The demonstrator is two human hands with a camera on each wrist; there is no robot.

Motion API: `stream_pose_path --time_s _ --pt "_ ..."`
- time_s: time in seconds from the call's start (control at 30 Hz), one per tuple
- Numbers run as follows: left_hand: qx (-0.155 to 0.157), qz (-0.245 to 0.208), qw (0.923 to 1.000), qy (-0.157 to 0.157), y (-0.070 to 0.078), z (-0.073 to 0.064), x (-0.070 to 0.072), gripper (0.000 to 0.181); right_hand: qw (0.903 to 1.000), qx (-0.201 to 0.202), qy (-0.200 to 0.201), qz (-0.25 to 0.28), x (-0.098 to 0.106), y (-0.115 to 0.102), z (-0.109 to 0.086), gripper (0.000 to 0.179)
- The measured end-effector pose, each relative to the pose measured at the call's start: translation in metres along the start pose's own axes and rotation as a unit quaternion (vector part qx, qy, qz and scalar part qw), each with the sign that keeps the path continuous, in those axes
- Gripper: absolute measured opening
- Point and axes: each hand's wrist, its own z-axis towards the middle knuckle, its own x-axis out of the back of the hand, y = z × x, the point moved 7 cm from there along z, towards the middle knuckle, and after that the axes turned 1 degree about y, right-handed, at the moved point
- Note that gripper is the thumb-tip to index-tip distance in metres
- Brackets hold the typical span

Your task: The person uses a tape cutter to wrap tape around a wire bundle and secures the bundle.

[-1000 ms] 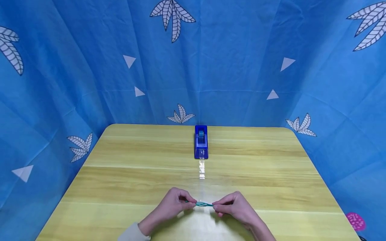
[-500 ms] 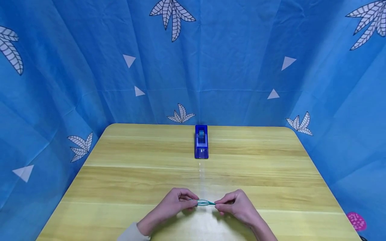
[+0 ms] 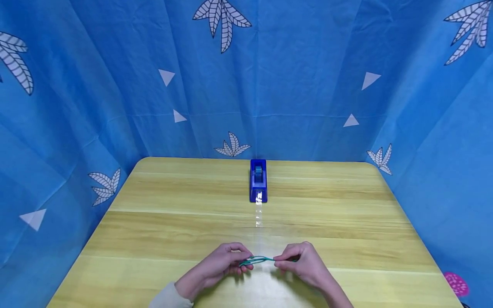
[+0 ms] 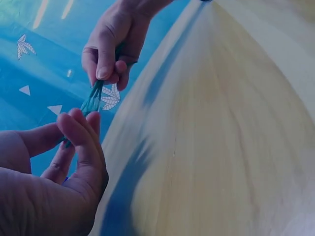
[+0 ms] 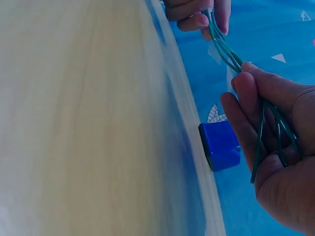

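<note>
A bundle of thin green wires (image 3: 259,259) stretches between the two hands above the table. My right hand (image 3: 302,263) pinches it between thumb and index finger; several loose wire ends hang over the palm in the right wrist view. My left hand (image 3: 227,263) holds the other end with its thumb and fingertips, and strands show across the fingers. In the left wrist view the wires (image 4: 91,102) spread apart between the hands. From the blue tape dispenser (image 3: 258,181), a strip of clear tape (image 3: 259,216) runs along toward the hands.
The wood-patterned table (image 3: 173,192) has rounded far corners. A blue curtain (image 3: 300,64) with white leaf and triangle prints surrounds its back and sides. The dispenser stands at the far edge, in the middle.
The left fingers have shifted their hold, and more of the wires' left end now shows across them. The right hand has stayed nearly still. Glare on the tape has varied.
</note>
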Motion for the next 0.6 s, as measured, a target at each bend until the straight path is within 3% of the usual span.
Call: stream_pose_path --time_s 0.13,0.37,0.6 --pt "0.008 -0.018 0.9998 0.009 -0.003 -0.001 0.002 0.02 0.9998 0.014 0.001 -0.014 -0.003 -0.001 0.001 0.012" --pt "-0.038 0.011 0.9981 0.047 0.001 -0.001 0.006 0.018 0.9993 -0.007 -0.012 -0.034 -0.006 0.004 0.005 0.023" --pt "-0.068 0.04 0.9945 0.07 0.008 0.0 0.005 0.017 0.9905 -0.082 -0.095 0.056 -0.007 0.016 0.006 0.026"
